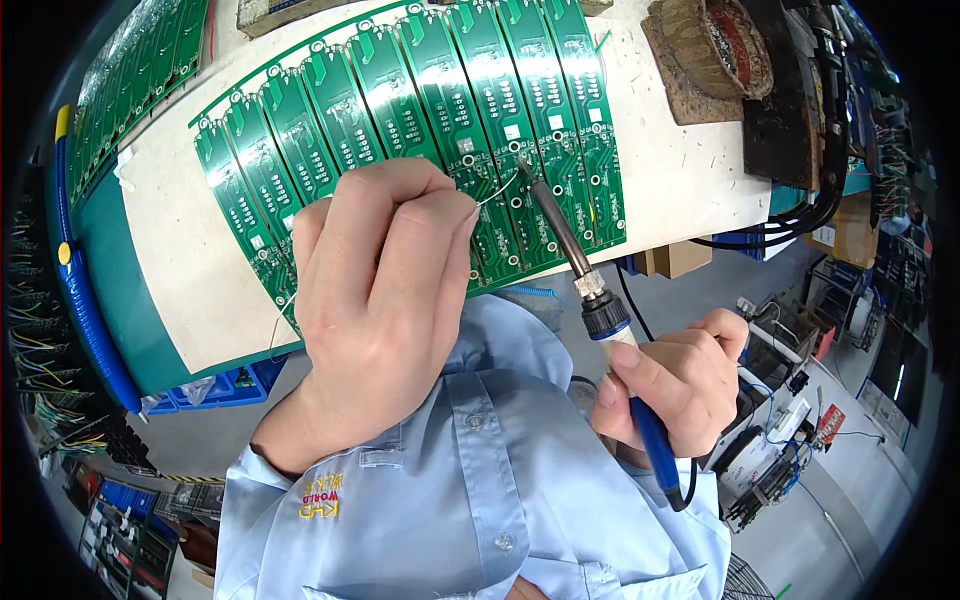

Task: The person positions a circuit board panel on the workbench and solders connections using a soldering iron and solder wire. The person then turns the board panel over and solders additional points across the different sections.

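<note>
White-covered table (190, 285) carries circuit-board panel (440, 90); left hand (385, 270) fingers pinch solder wire (500, 190), right hand (690, 385) fingers clasp soldering iron (562, 228): apparently soldering a joint, next requiring steady wire feed.

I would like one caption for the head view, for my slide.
Left hand holding a thin wire, right hand holding a soldering iron, pointed at green circuit boards.
</note>
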`<state>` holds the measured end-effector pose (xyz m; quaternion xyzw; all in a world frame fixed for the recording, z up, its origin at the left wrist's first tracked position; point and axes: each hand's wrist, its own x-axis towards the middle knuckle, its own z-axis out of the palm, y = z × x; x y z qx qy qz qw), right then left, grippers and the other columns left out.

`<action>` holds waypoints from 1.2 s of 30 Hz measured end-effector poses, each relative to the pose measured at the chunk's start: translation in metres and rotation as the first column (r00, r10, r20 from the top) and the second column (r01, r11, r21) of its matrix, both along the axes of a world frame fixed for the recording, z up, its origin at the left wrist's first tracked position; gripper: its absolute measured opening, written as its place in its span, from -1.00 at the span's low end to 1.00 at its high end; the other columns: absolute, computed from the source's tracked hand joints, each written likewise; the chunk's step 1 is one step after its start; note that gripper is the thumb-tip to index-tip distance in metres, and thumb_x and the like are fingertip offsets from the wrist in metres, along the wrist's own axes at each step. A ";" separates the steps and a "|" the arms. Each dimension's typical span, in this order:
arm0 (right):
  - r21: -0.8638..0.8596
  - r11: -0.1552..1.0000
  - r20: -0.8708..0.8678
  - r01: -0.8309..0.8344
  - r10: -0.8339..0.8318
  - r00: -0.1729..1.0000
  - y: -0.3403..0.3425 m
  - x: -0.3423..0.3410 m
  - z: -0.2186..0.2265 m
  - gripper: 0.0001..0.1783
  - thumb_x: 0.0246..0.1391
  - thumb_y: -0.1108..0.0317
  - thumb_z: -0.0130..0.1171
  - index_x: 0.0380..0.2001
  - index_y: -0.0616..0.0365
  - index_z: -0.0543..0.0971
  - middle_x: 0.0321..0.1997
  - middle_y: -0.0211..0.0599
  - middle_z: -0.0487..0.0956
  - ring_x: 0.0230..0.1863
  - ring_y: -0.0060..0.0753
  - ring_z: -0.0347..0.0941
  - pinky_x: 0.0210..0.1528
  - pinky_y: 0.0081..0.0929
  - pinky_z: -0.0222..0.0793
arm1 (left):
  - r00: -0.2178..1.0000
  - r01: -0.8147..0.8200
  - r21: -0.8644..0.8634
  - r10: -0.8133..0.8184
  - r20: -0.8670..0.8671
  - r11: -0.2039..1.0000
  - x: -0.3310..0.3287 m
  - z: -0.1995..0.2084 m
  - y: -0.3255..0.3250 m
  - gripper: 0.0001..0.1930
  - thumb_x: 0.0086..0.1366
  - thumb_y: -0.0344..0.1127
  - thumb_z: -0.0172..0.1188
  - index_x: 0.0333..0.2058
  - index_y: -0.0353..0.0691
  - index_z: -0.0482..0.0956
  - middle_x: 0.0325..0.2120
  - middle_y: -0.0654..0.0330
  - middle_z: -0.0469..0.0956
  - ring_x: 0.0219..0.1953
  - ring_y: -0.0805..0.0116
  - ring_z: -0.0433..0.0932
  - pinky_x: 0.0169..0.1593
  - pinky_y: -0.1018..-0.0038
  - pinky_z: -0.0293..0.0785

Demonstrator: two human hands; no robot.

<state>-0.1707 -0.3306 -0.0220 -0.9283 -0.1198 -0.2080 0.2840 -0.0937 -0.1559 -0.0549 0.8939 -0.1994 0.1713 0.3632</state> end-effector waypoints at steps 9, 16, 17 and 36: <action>0.157 0.986 -0.023 -0.050 0.054 0.998 -0.018 0.004 -0.011 -0.82 -0.27 0.34 0.34 -0.45 -0.06 0.65 -0.69 -0.59 0.37 -0.65 -0.63 0.17 -0.37 -0.56 0.12 | 0.998 -0.015 -0.028 0.013 -0.069 1.000 -0.007 0.010 0.008 -0.81 -0.09 -0.61 0.19 -0.43 -0.27 0.50 -0.36 0.18 0.45 -0.46 0.36 0.32 -0.30 0.56 0.19; 0.176 0.981 -0.021 -0.083 0.088 0.996 -0.023 0.006 -0.014 -0.83 -0.32 0.35 0.29 -0.50 0.04 0.63 -0.72 -0.49 0.35 -0.67 -0.55 0.15 -0.41 -0.50 0.12 | 0.998 -0.008 -0.060 0.004 -0.057 0.998 -0.006 0.014 0.012 -0.81 -0.08 -0.64 0.18 -0.42 -0.29 0.50 -0.34 0.17 0.45 -0.49 0.40 0.31 -0.40 0.57 0.24; 0.197 0.976 -0.028 -0.090 0.097 0.995 -0.024 0.007 -0.015 -0.81 -0.33 0.38 0.31 -0.48 0.02 0.64 -0.71 -0.51 0.35 -0.66 -0.57 0.15 -0.41 -0.53 0.13 | 0.998 -0.008 -0.071 0.005 -0.056 0.997 -0.006 0.014 0.012 -0.81 -0.07 -0.65 0.18 -0.42 -0.30 0.50 -0.34 0.16 0.45 -0.49 0.41 0.30 -0.42 0.58 0.25; 0.607 0.793 0.162 0.056 -0.193 0.968 -0.043 0.016 -0.019 -0.70 -0.12 0.46 0.16 -0.21 0.11 0.53 -0.45 -0.39 0.45 -0.50 -0.57 0.26 -0.40 -0.64 0.17 | 1.000 -0.006 -0.113 0.004 -0.011 0.994 -0.004 0.022 0.021 -0.82 -0.01 -0.66 0.13 -0.38 -0.34 0.46 -0.33 0.08 0.44 -0.46 0.40 0.32 -0.50 0.62 0.28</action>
